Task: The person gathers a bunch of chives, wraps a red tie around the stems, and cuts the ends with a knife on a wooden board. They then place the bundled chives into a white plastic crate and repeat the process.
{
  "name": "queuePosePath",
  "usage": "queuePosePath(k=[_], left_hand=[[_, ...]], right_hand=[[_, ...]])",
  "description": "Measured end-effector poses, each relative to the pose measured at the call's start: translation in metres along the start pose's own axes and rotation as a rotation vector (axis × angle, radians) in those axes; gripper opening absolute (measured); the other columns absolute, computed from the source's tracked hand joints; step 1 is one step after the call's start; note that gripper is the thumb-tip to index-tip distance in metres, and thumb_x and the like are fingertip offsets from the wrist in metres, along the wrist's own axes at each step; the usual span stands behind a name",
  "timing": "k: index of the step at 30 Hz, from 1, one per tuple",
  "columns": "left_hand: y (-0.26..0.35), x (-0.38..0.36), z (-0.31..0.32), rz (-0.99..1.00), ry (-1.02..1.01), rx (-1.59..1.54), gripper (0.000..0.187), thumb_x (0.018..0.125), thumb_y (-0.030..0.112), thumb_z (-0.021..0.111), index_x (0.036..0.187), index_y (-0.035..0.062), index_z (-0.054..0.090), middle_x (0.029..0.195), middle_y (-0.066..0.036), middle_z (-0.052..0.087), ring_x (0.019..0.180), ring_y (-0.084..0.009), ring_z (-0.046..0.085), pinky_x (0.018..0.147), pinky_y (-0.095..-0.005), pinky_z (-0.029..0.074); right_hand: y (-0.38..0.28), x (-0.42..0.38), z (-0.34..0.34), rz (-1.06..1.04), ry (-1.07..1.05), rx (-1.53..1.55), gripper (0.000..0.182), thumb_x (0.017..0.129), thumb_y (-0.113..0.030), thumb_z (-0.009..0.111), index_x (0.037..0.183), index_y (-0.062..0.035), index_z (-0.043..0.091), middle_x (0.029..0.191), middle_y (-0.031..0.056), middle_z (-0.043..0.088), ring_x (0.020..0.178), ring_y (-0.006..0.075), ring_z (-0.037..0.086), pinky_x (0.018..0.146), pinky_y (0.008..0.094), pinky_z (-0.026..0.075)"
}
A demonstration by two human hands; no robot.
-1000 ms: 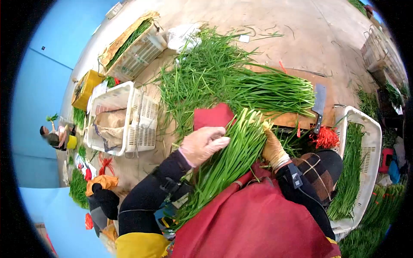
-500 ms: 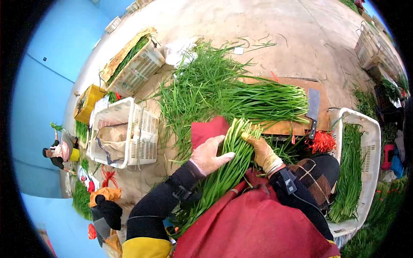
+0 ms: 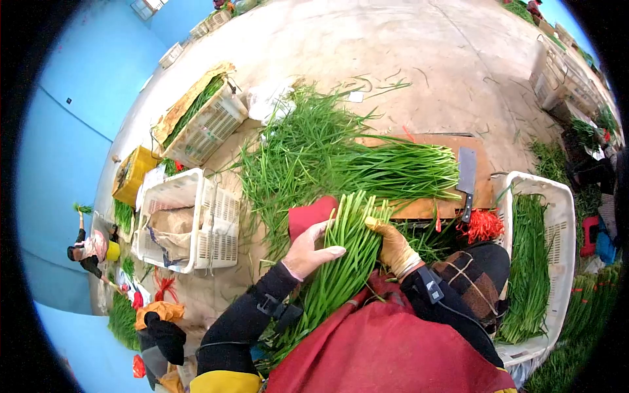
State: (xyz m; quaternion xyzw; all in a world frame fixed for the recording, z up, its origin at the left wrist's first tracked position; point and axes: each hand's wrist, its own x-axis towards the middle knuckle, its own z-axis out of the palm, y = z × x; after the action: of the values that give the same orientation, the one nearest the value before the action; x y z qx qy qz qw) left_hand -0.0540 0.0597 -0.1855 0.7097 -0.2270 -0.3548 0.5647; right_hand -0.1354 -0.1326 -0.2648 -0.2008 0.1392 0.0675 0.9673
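A loose bunch of garlic chives (image 3: 346,259) lies slanting across my lap, pale stem ends pointing away from me. My left hand (image 3: 310,251), in a thin pale glove, grips its left side, thumb across the front and fingers partly hidden behind the stems. On the right edge, my right hand (image 3: 394,249) is closed around the stems in a yellowish glove, its fingertips partly hidden. Just beyond lies a bigger pile of chives (image 3: 400,169) on a brown board (image 3: 419,209). A cleaver (image 3: 466,173) rests at that board's right end.
Right of me stands a white crate (image 3: 560,249) holding chives, near red ties (image 3: 483,226). Left are another white crate (image 3: 219,229) and a filled crate (image 3: 213,124). Loose chives (image 3: 295,150) cover the floor ahead. A co-worker (image 3: 92,252) is at far left.
The view has tilted up slightly, so the board and crates sit lower. Both hands stay on the bunch, whose stem ends look a little more fanned out.
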Motion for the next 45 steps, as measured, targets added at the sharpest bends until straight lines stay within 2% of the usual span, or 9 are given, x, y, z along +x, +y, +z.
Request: queuePosePath(k=[8,12,16,23,24,26,33,38,45], left_hand=[[0.018,-0.005,0.005,0.385,0.089,0.705,0.077,0.069,0.037,0.081,0.129,-0.0006,0.051,0.121,-0.017,0.054,0.115,-0.0268,0.051,0.102,-0.0363,0.037],[0.025,-0.008,0.026,-0.020,-0.163,-0.269,0.072,0.085,0.009,0.062,0.145,-0.0028,0.023,0.142,-0.014,0.040,0.128,-0.0193,0.042,0.108,-0.0320,0.032],[-0.009,-0.014,0.022,-0.314,-0.368,-0.670,0.064,0.089,0.041,0.055,0.137,0.0021,0.041,0.130,-0.012,0.054,0.115,-0.0245,0.056,0.100,-0.0384,0.044],[0.004,-0.005,0.032,-0.315,-0.319,-0.604,0.049,0.095,0.036,0.040,0.126,-0.0016,0.051,0.116,-0.014,0.062,0.101,-0.0228,0.062,0.089,-0.0351,0.050],[0.000,-0.004,0.030,-0.283,-0.350,-0.514,0.056,0.095,0.043,0.040,0.131,-0.0001,0.046,0.123,-0.015,0.058,0.106,-0.0248,0.059,0.094,-0.0367,0.047],[-0.002,-0.010,0.027,-0.494,-0.345,-0.734,0.059,0.094,0.046,0.042,0.131,0.0002,0.047,0.125,-0.015,0.058,0.107,-0.0265,0.060,0.096,-0.0385,0.047],[-0.023,-0.016,0.038,-0.387,-0.632,-0.692,0.074,0.076,0.025,0.069,0.140,0.0030,0.038,0.130,-0.017,0.055,0.111,-0.0286,0.059,0.100,-0.0409,0.045],[-0.010,-0.021,0.035,-0.680,-0.519,-0.851,0.065,0.080,0.021,0.061,0.138,0.0014,0.040,0.129,-0.018,0.056,0.111,-0.0292,0.059,0.101,-0.0424,0.044],[-0.039,-0.032,0.048,-0.589,-0.441,-1.106,0.056,0.086,0.020,0.054,0.138,0.0023,0.041,0.130,-0.018,0.055,0.113,-0.0310,0.058,0.102,-0.0459,0.043]], right_hand=[[-0.012,-0.033,0.029,-0.079,-0.073,0.040,0.042,0.086,-0.022,0.061,0.124,-0.0036,0.056,0.117,0.0113,0.063,0.102,0.0237,0.063,0.094,0.0397,0.049],[-0.022,-0.053,0.042,-0.133,-0.088,-0.009,0.047,0.086,-0.021,0.062,0.129,-0.0043,0.051,0.119,0.0080,0.062,0.104,0.0203,0.060,0.095,0.0373,0.047],[-0.025,-0.059,0.047,-0.221,-0.243,-0.013,0.056,0.084,-0.021,0.066,0.134,-0.0046,0.047,0.125,0.0062,0.059,0.107,0.0182,0.058,0.096,0.0349,0.045],[-0.043,-0.091,0.047,-0.468,-0.024,-0.190,0.062,0.085,-0.021,0.063,0.141,-0.0093,0.038,0.133,0.0074,0.051,0.120,0.0210,0.048,0.101,0.0377,0.041],[-0.042,-0.091,0.044,-0.597,-0.029,-0.222,0.061,0.091,-0.037,0.057,0.140,-0.0065,0.039,0.136,0.0100,0.050,0.121,0.0234,0.049,0.104,0.0399,0.039],[-0.049,-0.081,0.027,-0.584,-0.109,-0.082,0.056,0.093,-0.039,0.054,0.137,-0.0069,0.042,0.125,0.0125,0.056,0.112,0.0253,0.055,0.096,0.0406,0.046],[-0.017,-0.080,0.003,-0.474,-0.011,0.067,0.049,0.099,-0.032,0.042,0.135,0.0010,0.044,0.131,0.0140,0.054,0.116,0.0251,0.055,0.101,0.0396,0.044],[-0.016,-0.082,0.010,-0.483,-0.096,0.098,0.046,0.099,-0.028,0.041,0.134,0.0014,0.044,0.129,0.0142,0.054,0.115,0.0248,0.055,0.101,0.0399,0.044],[-0.038,-0.106,-0.006,-0.726,0.129,-0.665,0.042,0.093,-0.028,0.056,0.123,0.0021,0.057,0.121,0.0092,0.061,0.110,0.0183,0.056,0.097,0.0312,0.043]])
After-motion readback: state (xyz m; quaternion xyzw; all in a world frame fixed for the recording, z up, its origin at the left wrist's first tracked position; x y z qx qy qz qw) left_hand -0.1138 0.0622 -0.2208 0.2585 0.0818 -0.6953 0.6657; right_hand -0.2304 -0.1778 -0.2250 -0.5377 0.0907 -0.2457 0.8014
